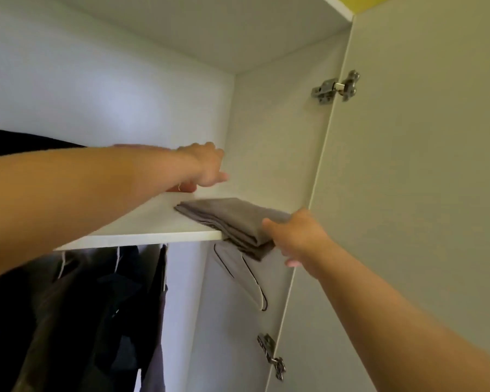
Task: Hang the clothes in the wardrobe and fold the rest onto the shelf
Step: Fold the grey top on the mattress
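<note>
Two hands are up at shelf level. My right hand [294,239] pinches the folded grey soft-fabric garment [232,219] at its near right corner, thumb on top and the other fingers [292,263] curled underneath. The garment lies on the flat white wardrobe shelf [142,236], running away from those fingers to the left and back, and the gripped corner hangs off the front edge.

My left hand [207,165] hovers over the shelf beyond and left of the garment, apart from it. It is blurred, so I can't tell if its fingers are spread or curled, or what the reddish patch under it is.

Below my right fingers, an empty grey plastic hanger [246,278] leans by the side wall. Dark hanging clothes [111,306] sit under the shelf to the left. The pale open wardrobe door [408,193] is right of my right wrist.

Handling, my read: light, limp, several layers that will slide apart or sag if dragged by one corner. Better to hold the thick folded edge, flat palm under, and push the whole stack back until nothing overhangs. Not fragile, and the shelf looks slick, so it should slide easily.
</note>
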### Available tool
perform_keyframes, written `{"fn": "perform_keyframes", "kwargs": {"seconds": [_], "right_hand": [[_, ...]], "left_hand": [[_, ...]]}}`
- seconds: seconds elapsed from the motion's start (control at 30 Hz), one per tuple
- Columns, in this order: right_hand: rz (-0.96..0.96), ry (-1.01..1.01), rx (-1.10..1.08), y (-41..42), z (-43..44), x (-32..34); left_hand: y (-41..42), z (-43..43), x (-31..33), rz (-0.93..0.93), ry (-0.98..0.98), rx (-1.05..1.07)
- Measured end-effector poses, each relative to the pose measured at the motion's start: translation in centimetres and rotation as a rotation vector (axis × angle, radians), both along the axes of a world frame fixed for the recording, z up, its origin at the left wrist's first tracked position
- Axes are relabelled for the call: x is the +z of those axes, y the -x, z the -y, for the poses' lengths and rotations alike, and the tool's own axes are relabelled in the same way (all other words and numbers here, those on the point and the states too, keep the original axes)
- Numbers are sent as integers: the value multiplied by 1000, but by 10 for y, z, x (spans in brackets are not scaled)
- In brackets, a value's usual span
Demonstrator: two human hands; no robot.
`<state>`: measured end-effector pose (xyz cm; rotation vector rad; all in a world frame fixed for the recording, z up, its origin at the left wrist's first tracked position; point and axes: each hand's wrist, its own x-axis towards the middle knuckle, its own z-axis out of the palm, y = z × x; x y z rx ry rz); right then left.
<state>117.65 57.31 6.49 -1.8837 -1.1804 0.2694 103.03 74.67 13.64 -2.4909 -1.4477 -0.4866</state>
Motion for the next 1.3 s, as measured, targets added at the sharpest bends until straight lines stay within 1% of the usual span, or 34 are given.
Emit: {"fn": "perform_keyframes", "kwargs": {"seconds": [0.03,0.07,0.1,0.13,0.17,0.23,0.27,0.37,0.5,0.6,0.67,0.73,0.77,0.8,0.87,0.93,0.97,1.03,1.1,1.13,1.2,1.27,1.3], "right_hand": [[226,52,-55,-9,-4,-7],[413,15,-68,-15,-5,-12],[523,-68,-11,-19,-8,-15],[583,-133,95,-20,-10,-17],[619,-143,209,-21,-17,-20],[680,-77,341,-21,-34,-32],[675,-54,372,-21,-42,-36],[582,-52,403,-27,-65,-32],[612,-18,408,-43,-106,-27],[598,-32,399,-52,-137,-31],[565,-54,360,-55,-153,-33],[546,-53,343,-56,-164,-29],[567,-16,355,-57,-167,-25],[632,42,378,-58,-170,-18],[701,131,416,-63,-180,-5],[698,180,434,-63,-195,-2],[679,189,454,-61,-204,-5],[710,102,493,-62,-216,-15],[711,-50,452,-68,-225,-24],[687,-80,411,-72,-228,-24],[621,-37,334,-78,-233,-26],[589,31,309,-81,-240,-27],[581,53,307,-81,-244,-28]], "left_hand": [[-8,-5,-15,-55,58,-30],[-16,-9,-29,-110,134,-53],[-22,-12,-43,-158,227,-62],[-27,-16,-54,-194,295,-71],[-30,-22,-62,-205,342,-84],[-35,-38,-67,-192,374,-127],[-38,-47,-64,-201,384,-141],[-50,-82,-60,-261,417,-151],[-70,-119,-57,-287,439,-130],[-81,-140,-54,-285,389,-81],[-86,-156,-53,-278,328,-48],[-89,-166,-47,-251,164,-71],[-90,-167,-44,-230,98,-106],[-93,-167,-42,-206,71,-141],[-100,-167,-44,-186,115,-177],[-100,-172,-47,-199,193,-164],[-99,-176,-48,-215,197,-156],[-99,-192,-47,-264,184,-143],[-100,-202,-45,-343,208,-39],[-100,-210,-46,-379,219,15],[-102,-225,-45,-458,171,72],[-110,-232,-36,-354,101,59],[-114,-227,-33,-314,28,-18]]}}
